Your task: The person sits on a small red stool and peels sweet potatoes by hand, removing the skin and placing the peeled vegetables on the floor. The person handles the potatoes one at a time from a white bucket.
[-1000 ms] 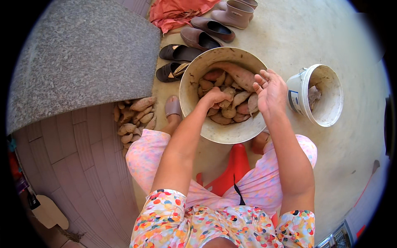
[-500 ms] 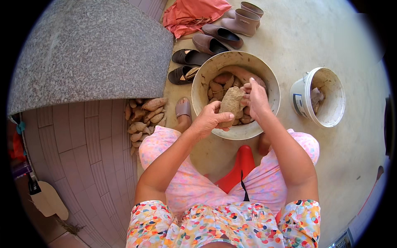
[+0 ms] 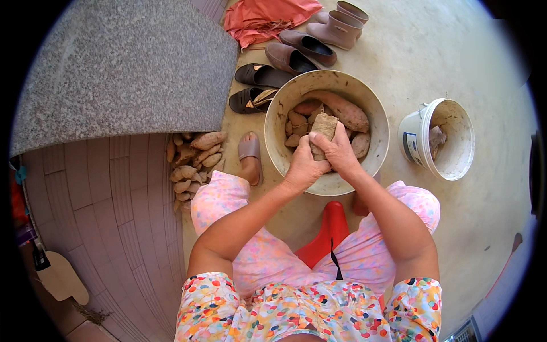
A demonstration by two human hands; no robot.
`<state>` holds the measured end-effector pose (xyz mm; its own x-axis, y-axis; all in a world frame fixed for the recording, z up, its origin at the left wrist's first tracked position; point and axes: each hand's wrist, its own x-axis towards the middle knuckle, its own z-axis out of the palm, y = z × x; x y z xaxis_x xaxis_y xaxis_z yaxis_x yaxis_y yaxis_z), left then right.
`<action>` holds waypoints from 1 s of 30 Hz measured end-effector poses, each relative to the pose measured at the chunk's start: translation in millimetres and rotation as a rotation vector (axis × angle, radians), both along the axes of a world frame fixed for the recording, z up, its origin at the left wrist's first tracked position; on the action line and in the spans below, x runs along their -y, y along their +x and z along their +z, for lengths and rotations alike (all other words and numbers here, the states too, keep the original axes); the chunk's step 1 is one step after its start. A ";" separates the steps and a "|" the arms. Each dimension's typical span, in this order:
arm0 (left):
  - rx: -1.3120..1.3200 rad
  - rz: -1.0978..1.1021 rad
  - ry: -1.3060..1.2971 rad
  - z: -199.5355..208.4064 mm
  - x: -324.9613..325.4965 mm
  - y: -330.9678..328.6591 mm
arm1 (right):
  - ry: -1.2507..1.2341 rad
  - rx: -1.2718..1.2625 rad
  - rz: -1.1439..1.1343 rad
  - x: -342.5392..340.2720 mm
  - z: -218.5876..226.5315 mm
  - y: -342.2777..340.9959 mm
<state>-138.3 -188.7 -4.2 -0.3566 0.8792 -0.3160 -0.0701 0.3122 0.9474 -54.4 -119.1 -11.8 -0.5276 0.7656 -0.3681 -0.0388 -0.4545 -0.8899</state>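
A thick sweet potato [image 3: 324, 125], coated in dry soil, is gripped between both my hands above a wide pale bucket [image 3: 373, 105]. My left hand [image 3: 307, 162] wraps its near left side, thumb along the top. Around its right side my right hand [image 3: 342, 149] is closed, and the two hands touch. Below them in the bucket lie several more sweet potatoes; one long reddish one [image 3: 345, 111] rests against the far wall. My hands and the held one hide part of the bucket's contents.
A white pail [image 3: 411, 137] with a lump inside stands to the right. Piled sweet potatoes [image 3: 194, 162] lie by the tiled wall at left, under a grey stone slab [image 3: 131, 74]. Shoes [image 3: 290, 57], boots [image 3: 339, 28] and a red cloth bag [image 3: 265, 20] sit beyond. A red seat [image 3: 330, 231] is beneath me.
My right hand, open with fingers raised beside the sweet potato before, has closed on it. My left hand has shifted right and nearer, and both hands now clasp it together.
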 end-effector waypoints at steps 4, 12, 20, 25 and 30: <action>-0.062 -0.050 0.023 4.7 -6.0 1.0 | 0.031 -0.038 -0.082 -5.8 -5.4 -0.5; -0.201 -0.173 -0.033 9.5 -6.2 -3.4 | 0.201 0.230 -0.195 -7.7 -20.0 1.5; 0.084 -0.115 -0.054 21.3 -5.6 -0.8 | 0.228 0.344 -0.305 -7.5 -15.2 1.6; 0.297 -0.015 -0.055 30.6 -5.7 -8.0 | -0.067 0.007 -0.349 -10.6 2.6 -3.8; 0.263 -0.045 -0.117 26.3 -6.8 -12.3 | 0.115 -0.002 -0.198 0.5 -4.7 -9.8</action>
<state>-150.5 -181.9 22.2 -0.2099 0.8445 -0.4927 -0.2925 0.4266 0.8558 -64.2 -119.6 -16.6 -0.3638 0.8912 -0.2711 -0.1192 -0.3332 -0.9353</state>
